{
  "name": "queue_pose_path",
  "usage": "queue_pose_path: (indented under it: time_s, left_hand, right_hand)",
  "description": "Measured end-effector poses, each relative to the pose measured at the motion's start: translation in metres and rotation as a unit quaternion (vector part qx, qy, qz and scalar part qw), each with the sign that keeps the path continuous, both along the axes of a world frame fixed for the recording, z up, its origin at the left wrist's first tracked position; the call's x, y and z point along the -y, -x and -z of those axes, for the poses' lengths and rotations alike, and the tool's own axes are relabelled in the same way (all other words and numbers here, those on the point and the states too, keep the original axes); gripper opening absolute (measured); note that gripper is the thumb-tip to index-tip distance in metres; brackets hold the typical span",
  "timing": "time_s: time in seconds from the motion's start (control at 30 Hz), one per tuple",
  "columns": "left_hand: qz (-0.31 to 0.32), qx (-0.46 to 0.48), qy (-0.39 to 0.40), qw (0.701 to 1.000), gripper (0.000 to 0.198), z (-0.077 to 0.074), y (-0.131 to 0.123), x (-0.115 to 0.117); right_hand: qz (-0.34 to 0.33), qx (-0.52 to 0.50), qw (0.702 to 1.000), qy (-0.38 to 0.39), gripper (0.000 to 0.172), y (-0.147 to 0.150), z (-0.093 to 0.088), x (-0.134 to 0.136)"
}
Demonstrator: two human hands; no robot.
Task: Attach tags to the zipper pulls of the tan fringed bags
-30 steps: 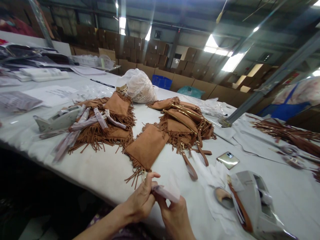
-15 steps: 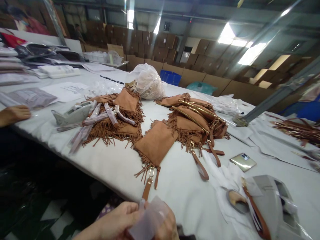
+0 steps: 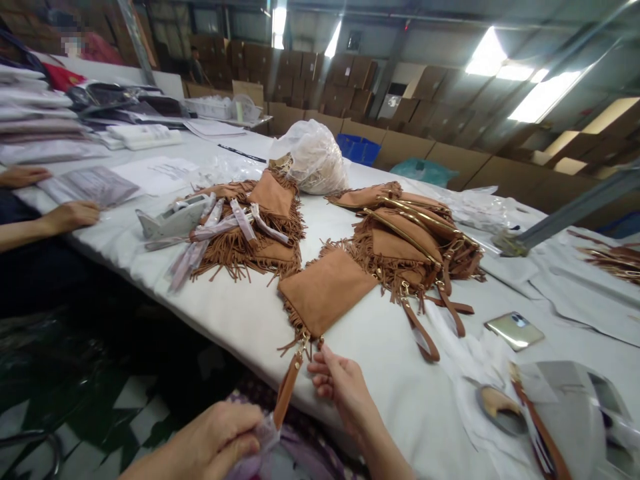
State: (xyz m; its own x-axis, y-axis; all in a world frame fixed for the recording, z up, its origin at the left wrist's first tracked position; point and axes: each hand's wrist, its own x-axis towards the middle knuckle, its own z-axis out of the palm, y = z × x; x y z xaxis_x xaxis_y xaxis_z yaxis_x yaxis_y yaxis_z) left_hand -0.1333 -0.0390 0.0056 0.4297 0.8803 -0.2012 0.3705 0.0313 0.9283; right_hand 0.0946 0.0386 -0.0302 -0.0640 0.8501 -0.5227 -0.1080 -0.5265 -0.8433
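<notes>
A tan suede pouch (image 3: 327,290) with fringed edges lies flat near the table's front edge. From its clip hangs a brown wrist strap (image 3: 289,387), pulled toward me. My left hand (image 3: 227,433) is closed round the strap's lower end, where a clear plastic wrap (image 3: 267,430) covers it. At the pouch's near corner, my right hand (image 3: 340,383) pinches the short zipper pull, mostly hidden by the fingers. Right of the pouch is a pile of similar fringed pouches (image 3: 407,243). Another pile (image 3: 273,197) lies to the left, with several plastic-wrapped straps (image 3: 243,220) on it.
A grey tape dispenser (image 3: 173,217) rests by the left pile. At right are a phone (image 3: 515,331), a tape roll (image 3: 501,408) and a larger dispenser (image 3: 575,407). A stuffed plastic bag (image 3: 315,157) stands behind. Another person's hands (image 3: 73,217) are at the left edge.
My hands, together on the plastic wrap before, are now apart: the right has moved up to the pouch's zipper pull, the left keeps the strap end. The other person's hands show more.
</notes>
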Motion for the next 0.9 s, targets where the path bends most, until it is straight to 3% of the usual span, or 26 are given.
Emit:
queue_pose_path:
  time_s: [0.1, 0.17, 0.33, 0.47, 0.67, 0.9]
  left_hand:
    - [0.036, -0.003, -0.001, 0.999, 0.018, 0.002, 0.007, 0.003]
    - [0.021, -0.016, 0.012, 1.000, 0.021, 0.008, 0.007, 0.006]
    - [-0.140, 0.020, 0.105, 0.984, 0.024, 0.040, 0.000, 0.011]
    - [-0.217, 0.084, 0.136, 0.963, 0.027, 0.058, -0.007, 0.009]
    - [-0.205, -0.001, 0.025, 0.978, 0.018, 0.047, -0.022, -0.003]
    - [-0.157, -0.054, 0.035, 0.985, 0.021, 0.038, -0.022, -0.009]
  right_hand:
    - [-0.037, -0.084, 0.994, 0.059, 0.035, 0.021, 0.000, -0.013]
    - [-0.039, -0.103, 0.992, 0.065, 0.029, 0.032, 0.005, -0.016]
    - [0.003, -0.118, 0.991, 0.069, 0.015, 0.036, 0.012, -0.019]
    - [0.015, -0.137, 0.988, 0.065, 0.020, 0.031, 0.008, -0.018]
    - [0.007, -0.159, 0.986, 0.040, 0.030, 0.027, 0.006, -0.016]
    - [0.074, -0.125, 0.989, 0.015, 0.035, 0.019, 0.013, -0.015]
